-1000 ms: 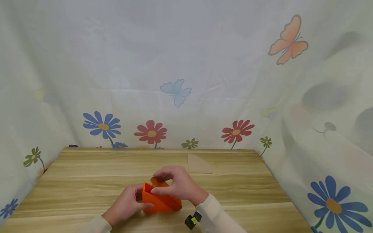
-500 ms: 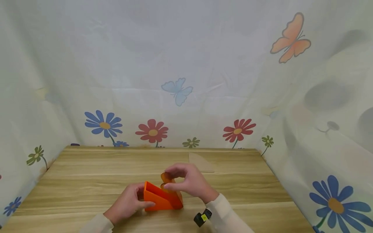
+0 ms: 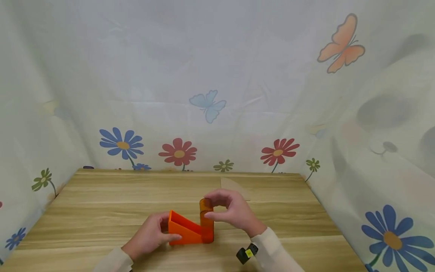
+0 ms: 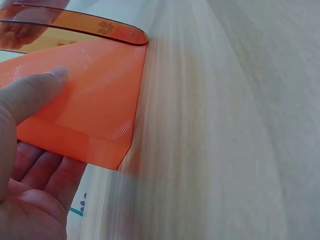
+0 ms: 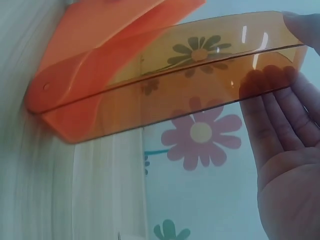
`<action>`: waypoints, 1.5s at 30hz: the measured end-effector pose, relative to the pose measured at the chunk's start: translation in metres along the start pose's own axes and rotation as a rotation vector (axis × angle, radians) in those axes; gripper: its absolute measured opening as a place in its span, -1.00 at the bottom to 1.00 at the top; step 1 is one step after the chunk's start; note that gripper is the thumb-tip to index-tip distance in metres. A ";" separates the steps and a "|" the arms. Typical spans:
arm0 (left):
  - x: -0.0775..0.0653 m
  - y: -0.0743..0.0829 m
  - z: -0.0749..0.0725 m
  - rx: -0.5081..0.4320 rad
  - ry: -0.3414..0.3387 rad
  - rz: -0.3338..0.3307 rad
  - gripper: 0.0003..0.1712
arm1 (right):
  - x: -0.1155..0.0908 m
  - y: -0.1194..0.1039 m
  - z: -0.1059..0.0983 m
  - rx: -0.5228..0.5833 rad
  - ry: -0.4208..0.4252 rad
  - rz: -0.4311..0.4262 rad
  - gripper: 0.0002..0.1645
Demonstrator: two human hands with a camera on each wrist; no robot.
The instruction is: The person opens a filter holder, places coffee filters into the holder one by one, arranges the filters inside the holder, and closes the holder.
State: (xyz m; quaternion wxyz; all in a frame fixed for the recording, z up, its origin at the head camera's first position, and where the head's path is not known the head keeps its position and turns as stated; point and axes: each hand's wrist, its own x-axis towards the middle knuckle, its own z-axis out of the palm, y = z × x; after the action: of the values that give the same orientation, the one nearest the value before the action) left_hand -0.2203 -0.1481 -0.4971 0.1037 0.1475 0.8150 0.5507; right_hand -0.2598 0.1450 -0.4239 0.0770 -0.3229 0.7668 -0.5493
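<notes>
My left hand (image 3: 149,233) grips an orange plastic wedge-shaped box (image 3: 185,232) that stands on the wooden table. Its thumb lies flat along the near side, while the other fingers are behind or under the box, as the left wrist view shows. A see-through amber cover (image 3: 207,223) is hinged at the box's lower right corner and stands upright, swung away from the slanted top. My right hand (image 3: 236,213) pinches the cover near its upper end between thumb and fingers. In the right wrist view, the fingertips show through the amber cover (image 5: 200,75).
A thin tan quarter-round piece (image 3: 234,185) lies behind my right hand on the wooden table (image 3: 119,200). Pale fabric with printed flowers and butterflies (image 3: 207,105) hangs around the back and sides. A small black device with a yellow patch (image 3: 247,253) sits at my right wrist.
My right hand has swung the amber cover up and to the right, away from the box's slanted top, exposing the box's slot. The left hand has kept its hold on the box.
</notes>
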 end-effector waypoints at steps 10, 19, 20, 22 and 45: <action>-0.001 -0.002 0.000 -0.007 0.007 0.008 -0.39 | -0.010 0.007 -0.012 0.044 0.026 -0.064 -0.55; -0.001 -0.003 -0.001 0.000 0.010 0.014 -0.40 | -0.018 0.014 -0.018 0.055 0.043 -0.092 -0.53; 0.000 -0.003 -0.001 0.002 0.011 0.012 -0.40 | -0.018 0.014 -0.019 0.058 0.044 -0.092 -0.53; 0.000 -0.003 -0.001 0.007 0.014 0.006 -0.39 | -0.020 0.015 -0.020 0.059 0.047 -0.090 -0.53; 0.001 -0.002 -0.002 -0.025 -0.018 0.002 -0.40 | -0.037 0.035 -0.034 0.098 0.059 -0.142 -0.51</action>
State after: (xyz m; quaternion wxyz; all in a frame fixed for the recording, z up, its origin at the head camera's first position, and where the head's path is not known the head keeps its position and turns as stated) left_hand -0.2218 -0.1499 -0.4988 0.1122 0.1519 0.8069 0.5597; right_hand -0.2613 0.2000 -0.4506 0.0309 -0.3560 0.7161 -0.5996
